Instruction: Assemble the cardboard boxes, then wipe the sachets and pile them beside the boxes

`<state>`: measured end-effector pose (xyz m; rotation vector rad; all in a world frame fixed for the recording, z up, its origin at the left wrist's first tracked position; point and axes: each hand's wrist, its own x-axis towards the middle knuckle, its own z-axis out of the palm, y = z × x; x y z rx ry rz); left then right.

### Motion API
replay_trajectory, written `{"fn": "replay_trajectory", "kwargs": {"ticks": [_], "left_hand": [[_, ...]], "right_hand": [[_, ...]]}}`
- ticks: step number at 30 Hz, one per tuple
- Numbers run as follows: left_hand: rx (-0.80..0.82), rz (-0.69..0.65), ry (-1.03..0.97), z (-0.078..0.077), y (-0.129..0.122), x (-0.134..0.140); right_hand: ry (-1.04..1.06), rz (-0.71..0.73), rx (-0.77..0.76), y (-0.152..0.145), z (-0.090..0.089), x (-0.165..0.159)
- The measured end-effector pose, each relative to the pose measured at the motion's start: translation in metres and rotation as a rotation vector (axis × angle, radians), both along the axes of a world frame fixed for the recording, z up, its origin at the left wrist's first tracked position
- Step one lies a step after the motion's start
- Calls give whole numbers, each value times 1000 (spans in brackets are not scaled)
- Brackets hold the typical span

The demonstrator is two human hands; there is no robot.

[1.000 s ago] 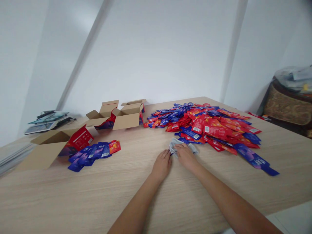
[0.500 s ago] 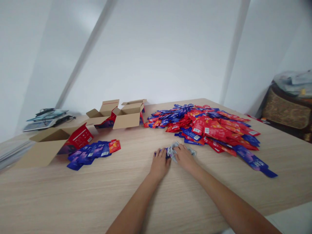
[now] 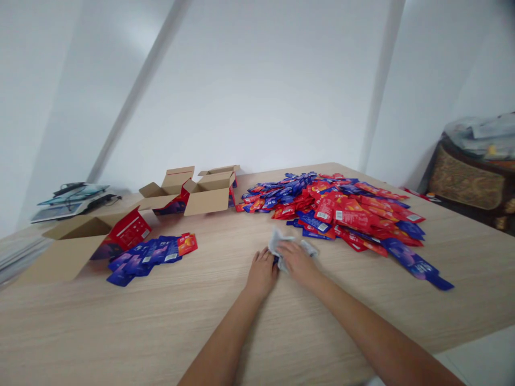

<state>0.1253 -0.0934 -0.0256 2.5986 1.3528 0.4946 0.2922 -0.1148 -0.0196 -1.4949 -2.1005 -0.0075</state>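
Table: pale wood-grain top (image 3: 161, 332), smooth, fine streaks running left to right; far edge close to the wall. Wall (image 3: 281, 80): plain white, matte, with slanting grey bands. Floor (image 3: 478, 354): pale tile, near right corner.

Chair (image 3: 466, 174): far right, beyond the table; dark frame, brown patterned panel; crumpled clear plastic (image 3: 478, 134) on top, blurred.

Cloth (image 3: 278, 238): one, light grey, soft, creased; on the table at mid-scene, near side of the pile. Right hand (image 3: 295, 261): closed over the cloth, which bunches beneath and around the fingers. Left hand (image 3: 261, 273): just left of it, palm down, fingers close together and bent over a blue packet (image 3: 276, 259); only a sliver of this shows, between the hands, so whether it is pinched or merely pressed cannot be told.

Pile (image 3: 346, 212): right of centre, many flat, glossy packets, red and blue, heaped at all angles. Single packet (image 3: 416, 264): blue, long, narrow-necked, at the pile's near right edge.

Row of packets (image 3: 151, 258): left, overlapping, mostly blue, a red one at the right end.

Cardboard boxes: three, open, brown inside, red and dark blue outside; one near left (image 3: 68, 257), two farther back (image 3: 161, 195) (image 3: 213, 195).

Folders (image 3: 74, 198): far left, thin, stacked, pale blue and white, with a dark cord.
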Motion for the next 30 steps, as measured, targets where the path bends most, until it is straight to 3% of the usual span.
{"fn": "replay_trajectory", "kwargs": {"ticks": [2,7,10,13,16,19,21,27,30], "left_hand": [[15,-7,11,-1,1,2],[52,20,2,2,0,5],[48,34,-66,8,-2,0],[4,131,-220,12,1,-11],[-120,176,-353,10,10,-19],[-164,111,-339,5,19,-20],[-145,104,-269,5,22,-17],[-130,185,-146,12,20,-16],[-139,199,-164,13,20,-19]], "right_hand": [[-60,42,-65,0,-1,-9],[-69,-179,-155,12,-5,13],[-24,-258,-143,17,-7,38],[142,-288,-29,13,-3,40],[295,-151,129,0,5,13],[198,130,56,-14,9,-22],[116,145,12,-17,8,-35],[31,-151,-70,2,2,-4],[110,-196,-59,1,2,9]]}}
